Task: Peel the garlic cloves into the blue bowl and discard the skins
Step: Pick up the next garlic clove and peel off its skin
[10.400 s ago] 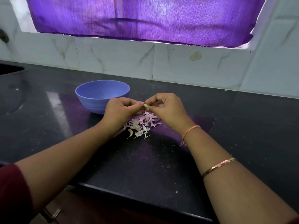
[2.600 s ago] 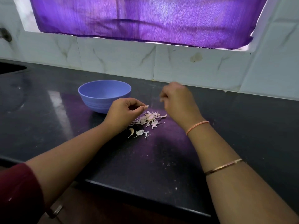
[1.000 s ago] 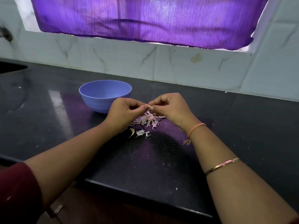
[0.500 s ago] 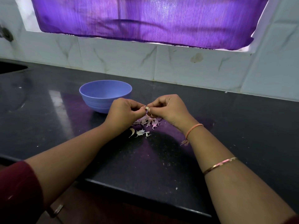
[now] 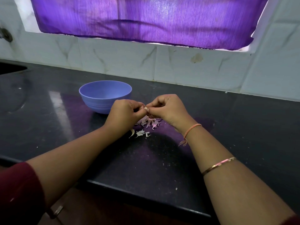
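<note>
A small pale garlic clove [image 5: 145,108] is pinched between the fingertips of both hands above the black counter. My left hand [image 5: 125,113] curls round it from the left, and my right hand [image 5: 168,109] pinches at it from the right. Under the hands lies a heap of pinkish garlic skins [image 5: 150,122], with a curved whitish piece [image 5: 132,133] and a few scraps just in front. The blue bowl [image 5: 103,96] stands behind and left of my left hand; its inside is mostly hidden by the rim.
The black counter [image 5: 146,159] runs to a front edge close to me, with small crumbs scattered on it. A white tiled wall [image 5: 194,70] and a purple curtain [image 5: 142,18] close the back. A dark sink opening [image 5: 9,69] sits far left.
My right hand had swung away to the right 2.6 s ago and has come back to the clove. Over the last second both hands stay together, fingers working at the clove.
</note>
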`<state>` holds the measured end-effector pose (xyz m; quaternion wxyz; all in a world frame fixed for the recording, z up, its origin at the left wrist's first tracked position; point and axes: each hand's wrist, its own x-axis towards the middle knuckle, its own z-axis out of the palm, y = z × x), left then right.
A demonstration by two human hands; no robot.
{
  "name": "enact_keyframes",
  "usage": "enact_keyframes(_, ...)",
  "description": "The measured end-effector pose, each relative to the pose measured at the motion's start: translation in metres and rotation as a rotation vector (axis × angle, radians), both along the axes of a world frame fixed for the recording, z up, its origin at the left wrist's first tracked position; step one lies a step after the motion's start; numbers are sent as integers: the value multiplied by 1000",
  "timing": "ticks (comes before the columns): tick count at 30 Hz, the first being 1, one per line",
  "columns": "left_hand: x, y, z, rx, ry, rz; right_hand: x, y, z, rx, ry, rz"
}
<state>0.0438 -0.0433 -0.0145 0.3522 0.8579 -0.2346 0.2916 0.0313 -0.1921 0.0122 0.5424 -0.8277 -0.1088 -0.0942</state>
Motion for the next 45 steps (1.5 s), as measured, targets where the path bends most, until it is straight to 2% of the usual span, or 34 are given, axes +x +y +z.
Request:
enact_keyframes(7, 3, -1, 0, -154, 148, -33, 1, -4, -1, 111, 47, 3)
enact_keyframes(14, 2, 0, 2, -265, 268, -103, 3, -7, -2, 35, 7, 0)
enact_keyframes(18, 2, 1, 2, -257, 304, -112, 3, -8, -2, -24, -15, -6)
enact_keyframes(25, 0, 0, 2, -196, 207, -62, 1, -6, 1, -66, -31, 3)
enact_keyframes(29, 0, -2, 2, -171, 151, -15, 0, -4, 1, -12, -13, 29)
enact_keyframes(35, 2, -1, 1, -246, 238, -58, -1, -6, 0, 115, 40, 57)
enact_keyframes(45, 4, 0, 1, -214, 186, -2, -1, -9, 3, 219, 44, 157)
